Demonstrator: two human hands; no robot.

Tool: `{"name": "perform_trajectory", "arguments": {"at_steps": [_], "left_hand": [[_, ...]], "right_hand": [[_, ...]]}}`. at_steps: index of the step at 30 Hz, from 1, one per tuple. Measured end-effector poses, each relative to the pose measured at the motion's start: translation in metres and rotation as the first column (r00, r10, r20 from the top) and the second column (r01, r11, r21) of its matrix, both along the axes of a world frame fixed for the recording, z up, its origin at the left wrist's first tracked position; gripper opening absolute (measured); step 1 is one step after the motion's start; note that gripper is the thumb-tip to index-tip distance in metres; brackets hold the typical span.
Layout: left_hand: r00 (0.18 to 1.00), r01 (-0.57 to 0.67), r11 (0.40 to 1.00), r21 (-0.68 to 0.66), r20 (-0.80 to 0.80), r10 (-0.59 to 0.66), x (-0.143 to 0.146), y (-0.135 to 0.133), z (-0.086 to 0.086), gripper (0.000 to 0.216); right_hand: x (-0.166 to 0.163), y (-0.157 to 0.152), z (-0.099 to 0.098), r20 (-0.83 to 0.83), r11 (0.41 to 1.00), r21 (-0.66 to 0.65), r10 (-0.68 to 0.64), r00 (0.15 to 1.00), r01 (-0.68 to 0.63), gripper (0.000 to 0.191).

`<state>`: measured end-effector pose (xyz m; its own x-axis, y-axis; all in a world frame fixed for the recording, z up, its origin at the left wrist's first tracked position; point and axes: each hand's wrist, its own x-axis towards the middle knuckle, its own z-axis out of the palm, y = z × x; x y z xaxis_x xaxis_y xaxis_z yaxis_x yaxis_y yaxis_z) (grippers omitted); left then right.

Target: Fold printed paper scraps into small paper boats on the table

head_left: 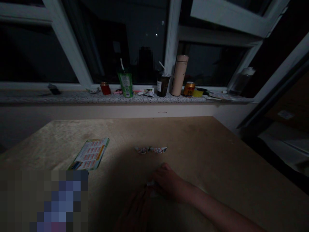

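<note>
My right hand (166,181) comes in from the right with its fingers curled down at the table, closed on a small pale piece that looks like paper (151,183). In deep shadow, my left hand (135,206) lies low over the table beside it. Its fingers look stretched out, and their tips reach the pale piece's left side. Just beyond the hands lie two small folded, printed paper pieces, one on the left (142,150) and one on the right (158,150), nearly end to end. The darkness hides the details of both hands' fingertips.
The wooden table (198,138) carries a printed green-and-white booklet (90,154) at left. A blurred-out patch covers the lower left. On the granite sill (135,100) stand a green cup (126,84), a dark cup (163,85), a pink flask (180,75) and an orange can (189,89).
</note>
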<state>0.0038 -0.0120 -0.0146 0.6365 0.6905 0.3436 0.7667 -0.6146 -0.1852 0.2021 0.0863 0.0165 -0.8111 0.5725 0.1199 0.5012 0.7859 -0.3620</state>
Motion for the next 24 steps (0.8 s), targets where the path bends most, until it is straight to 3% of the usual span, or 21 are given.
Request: {"name": "perform_trajectory", "arguments": {"at_steps": [9, 13, 16, 24], "left_hand": [[0.997, -0.033, 0.999, -0.039, -0.067, 0.030, 0.003, 0.002, -0.010, 0.083], [0.995, 0.010, 0.999, -0.043, -0.096, -0.014, 0.001, 0.002, -0.006, 0.074], [0.995, -0.013, 0.997, -0.076, -0.095, 0.006, 0.000, 0.001, -0.006, 0.071], [0.999, -0.012, 0.975, -0.222, -0.053, 0.000, 0.004, 0.008, -0.033, 0.079]], "right_hand": [[-0.001, -0.003, -0.010, -0.015, 0.999, 0.032, -0.040, 0.999, 0.040, 0.016], [0.009, -0.003, -0.003, -0.186, 0.987, -0.064, -0.160, 0.970, 0.150, 0.033], [0.016, -0.001, 0.002, -0.236, 0.979, -0.135, -0.181, 0.955, 0.152, 0.049], [0.020, 0.005, -0.003, -0.207, 0.979, -0.163, -0.157, 0.966, 0.124, 0.056]]}}
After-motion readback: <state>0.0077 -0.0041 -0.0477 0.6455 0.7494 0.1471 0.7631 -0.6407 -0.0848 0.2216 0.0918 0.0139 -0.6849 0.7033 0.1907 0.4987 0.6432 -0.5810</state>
